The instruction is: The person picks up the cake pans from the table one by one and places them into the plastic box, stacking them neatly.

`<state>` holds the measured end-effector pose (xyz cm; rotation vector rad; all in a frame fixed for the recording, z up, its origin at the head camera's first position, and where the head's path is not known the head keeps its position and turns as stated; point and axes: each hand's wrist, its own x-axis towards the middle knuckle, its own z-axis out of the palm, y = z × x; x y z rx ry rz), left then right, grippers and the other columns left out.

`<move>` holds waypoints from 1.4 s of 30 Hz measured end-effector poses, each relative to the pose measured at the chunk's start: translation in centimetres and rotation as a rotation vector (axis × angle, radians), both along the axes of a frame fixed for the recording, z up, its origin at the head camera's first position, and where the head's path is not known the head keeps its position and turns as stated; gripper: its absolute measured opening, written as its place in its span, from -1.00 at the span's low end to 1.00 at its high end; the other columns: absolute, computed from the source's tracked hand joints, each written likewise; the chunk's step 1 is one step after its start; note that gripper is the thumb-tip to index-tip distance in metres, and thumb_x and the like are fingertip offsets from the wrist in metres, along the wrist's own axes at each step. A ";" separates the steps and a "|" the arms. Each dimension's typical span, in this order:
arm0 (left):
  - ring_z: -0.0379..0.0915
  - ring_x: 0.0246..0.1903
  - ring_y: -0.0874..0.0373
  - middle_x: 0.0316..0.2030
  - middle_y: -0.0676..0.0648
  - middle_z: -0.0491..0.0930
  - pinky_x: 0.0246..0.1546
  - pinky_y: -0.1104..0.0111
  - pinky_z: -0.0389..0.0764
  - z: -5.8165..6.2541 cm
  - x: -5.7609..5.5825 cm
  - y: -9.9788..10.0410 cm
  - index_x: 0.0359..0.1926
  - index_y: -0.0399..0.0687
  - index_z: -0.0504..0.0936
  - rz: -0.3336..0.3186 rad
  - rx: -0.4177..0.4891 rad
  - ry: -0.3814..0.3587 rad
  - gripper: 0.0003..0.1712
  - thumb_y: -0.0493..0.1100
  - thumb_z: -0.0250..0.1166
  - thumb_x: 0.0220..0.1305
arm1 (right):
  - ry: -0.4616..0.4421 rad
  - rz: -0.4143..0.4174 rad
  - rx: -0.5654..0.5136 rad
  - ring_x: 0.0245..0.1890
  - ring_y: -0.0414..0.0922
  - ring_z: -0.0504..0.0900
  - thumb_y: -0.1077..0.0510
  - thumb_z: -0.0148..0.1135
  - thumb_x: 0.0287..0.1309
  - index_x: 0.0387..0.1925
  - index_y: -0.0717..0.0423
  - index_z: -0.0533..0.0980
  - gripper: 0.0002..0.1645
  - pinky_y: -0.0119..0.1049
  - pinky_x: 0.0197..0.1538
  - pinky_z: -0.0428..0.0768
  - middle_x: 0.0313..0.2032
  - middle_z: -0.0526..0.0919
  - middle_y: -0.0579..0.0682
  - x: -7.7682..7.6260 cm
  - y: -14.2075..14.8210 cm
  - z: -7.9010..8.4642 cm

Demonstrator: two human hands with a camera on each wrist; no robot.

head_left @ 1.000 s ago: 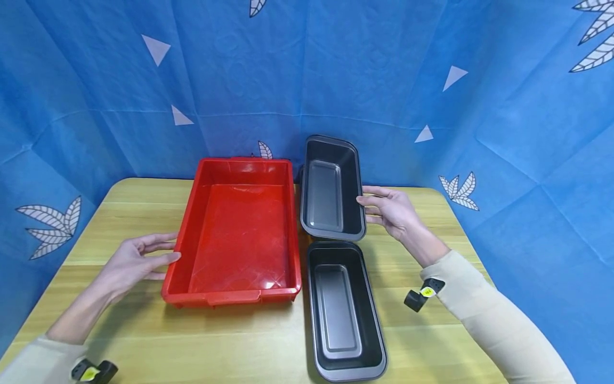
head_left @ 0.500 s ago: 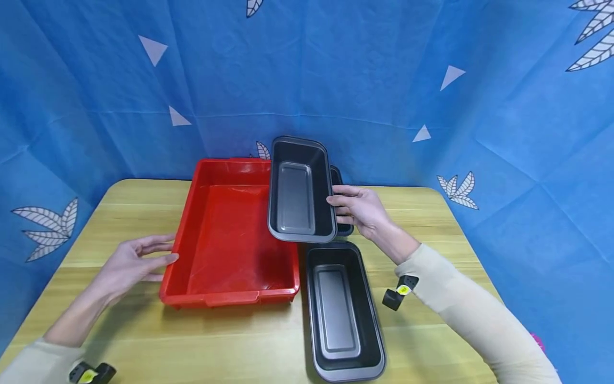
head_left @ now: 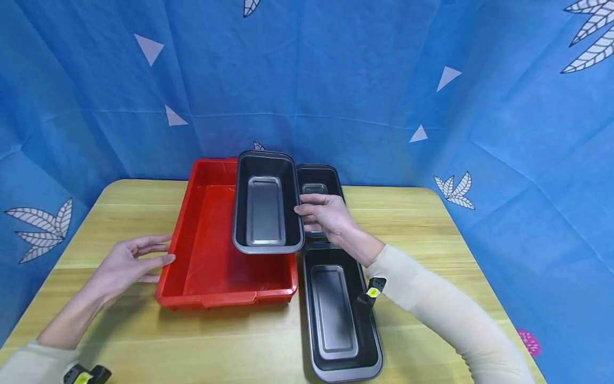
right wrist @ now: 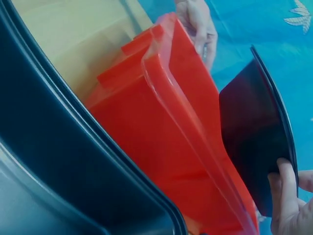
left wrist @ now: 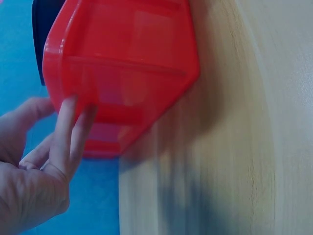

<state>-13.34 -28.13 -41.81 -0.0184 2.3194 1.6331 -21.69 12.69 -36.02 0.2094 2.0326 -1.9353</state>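
My right hand grips a dark loaf pan by its right rim, thumb over the edge and fingers along the outer wall. The pan hangs tilted above the right part of a red plastic tray. In the right wrist view the same loaf pan stands apart from the tray wall nearby. At the tray's left edge, my left hand holds the rim between thumb and fingers. The left wrist view shows the fingers against the tray's outer wall.
Two more dark loaf pans stand right of the tray: a near loaf pan and a far loaf pan, partly hidden by my right hand. A wooden table carries everything, with a blue patterned cloth behind.
My right hand has carried the loaf pan leftwards from over the far pan to above the red tray, uncovering the far pan. My left hand stays at the tray's rim.
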 end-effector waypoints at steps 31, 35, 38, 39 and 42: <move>0.73 -0.13 0.43 0.44 -0.52 0.35 -0.15 0.22 0.86 0.0 -0.1 0.1 0.61 -0.33 0.16 -0.001 -0.042 -0.014 -0.13 -0.06 0.32 0.50 | -0.003 0.082 0.109 -0.25 -0.01 0.81 0.23 0.44 0.28 0.23 0.13 0.64 -0.52 -0.14 -0.05 0.85 0.02 0.76 0.17 -0.4 -7.8 -2.9; 0.72 -0.13 0.43 0.43 -0.51 0.35 -0.14 0.22 0.86 0.0 -0.1 0.2 0.61 -0.32 0.16 -0.001 -0.041 -0.016 -0.13 -0.05 0.33 0.50 | 0.013 0.083 0.146 -0.22 0.02 0.83 0.24 0.43 0.29 0.23 0.16 0.64 -0.53 -0.11 -0.07 0.85 0.00 0.78 0.20 -0.4 -8.6 -2.9; 0.72 -0.13 0.42 0.43 -0.51 0.35 -0.14 0.22 0.86 0.1 -0.1 0.2 0.61 -0.32 0.16 -0.002 -0.045 -0.015 -0.13 -0.05 0.33 0.50 | 0.018 0.082 0.156 -0.21 0.04 0.84 0.26 0.42 0.30 0.20 0.19 0.66 -0.56 -0.06 -0.05 0.85 -0.03 0.80 0.21 -0.4 -9.2 -2.8; 0.71 -0.13 0.42 0.42 -0.51 0.36 -0.14 0.22 0.86 0.1 -0.1 0.2 0.61 -0.32 0.16 -0.002 -0.046 -0.015 -0.13 -0.05 0.32 0.50 | 0.018 0.081 0.155 -0.20 0.04 0.85 0.26 0.42 0.30 0.20 0.20 0.66 -0.56 -0.06 -0.05 0.85 -0.04 0.81 0.21 -0.4 -9.4 -2.9; 0.71 -0.13 0.43 0.42 -0.51 0.36 -0.14 0.22 0.86 0.0 0.0 0.2 0.61 -0.32 0.17 -0.004 -0.044 -0.015 -0.14 -0.05 0.32 0.50 | 0.009 0.073 0.165 -0.23 0.03 0.84 0.26 0.44 0.28 0.18 0.22 0.67 -0.56 -0.05 -0.03 0.84 -0.06 0.81 0.19 -0.4 -10.0 -3.1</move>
